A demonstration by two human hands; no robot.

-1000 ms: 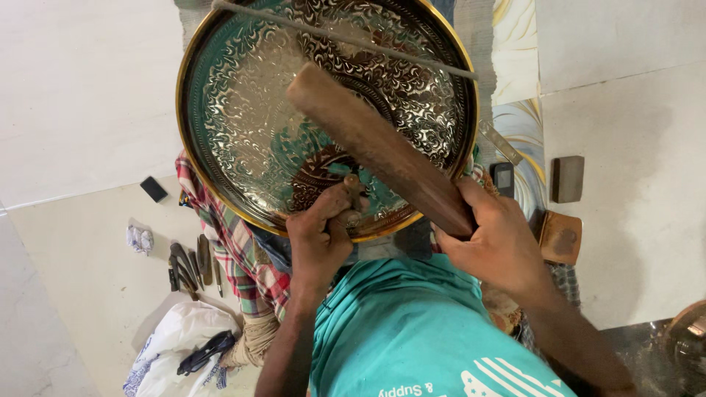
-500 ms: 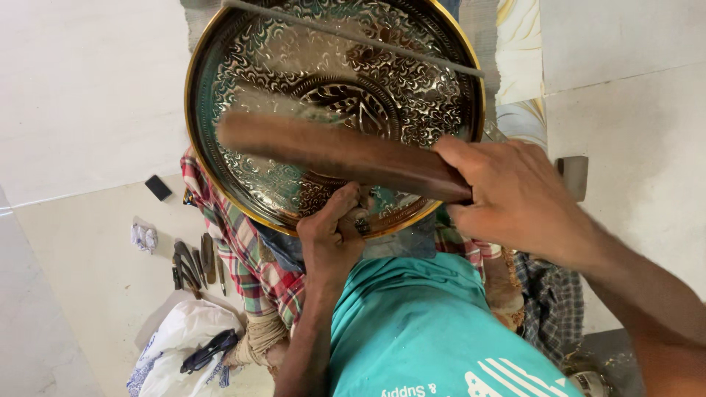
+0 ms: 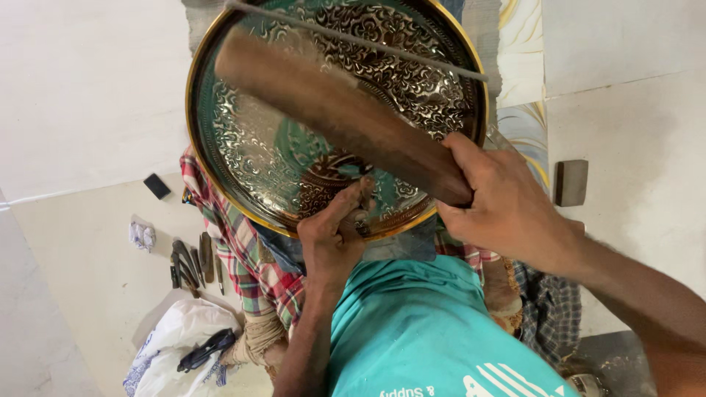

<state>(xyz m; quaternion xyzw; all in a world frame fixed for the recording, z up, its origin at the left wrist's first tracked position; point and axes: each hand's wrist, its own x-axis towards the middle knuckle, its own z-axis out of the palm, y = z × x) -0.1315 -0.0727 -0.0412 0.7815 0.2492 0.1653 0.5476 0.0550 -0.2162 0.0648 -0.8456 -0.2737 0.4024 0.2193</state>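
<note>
A large round engraved metal plate (image 3: 243, 140), green with silver floral work and a gold rim, rests on my lap. My right hand (image 3: 507, 209) grips one end of a thick brown wooden mallet (image 3: 331, 110), which is raised and blurred over the plate. My left hand (image 3: 334, 235) pinches a small metal chisel (image 3: 360, 220) against the plate's lower part, near the dark central medallion. A thin rod (image 3: 353, 40) lies across the top of the plate.
Several dark chisels (image 3: 191, 261) lie on the pale floor at left, with a small black block (image 3: 157, 186), a crumpled cloth (image 3: 141, 235) and a white bag (image 3: 180, 345). A checked cloth (image 3: 243, 257) covers my leg. A brown block (image 3: 571, 182) sits on the floor at right.
The mallet has swung from lying nearly level across the plate to a raised tilt, its far end lifted toward the upper left. My left hand stays on the chisel.
</note>
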